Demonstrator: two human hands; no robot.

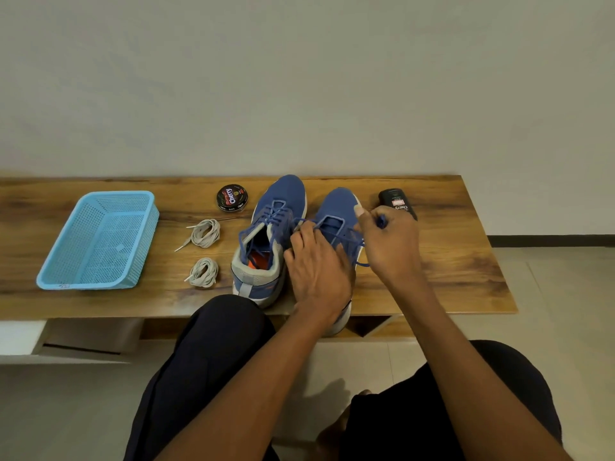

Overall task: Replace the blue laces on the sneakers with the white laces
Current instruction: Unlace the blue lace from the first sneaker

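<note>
Reads "Cherry" on round tin (232, 198) at twelve o'clock and black bottle (396, 203) at one o'clock. Right hand (391, 242) pinching blue lace (346, 237) of right sneaker (337, 211); left hand (317, 264) seemingly gripping it too. White laces (204, 232) coiled at nine o'clock on worktop (449, 261).
</note>
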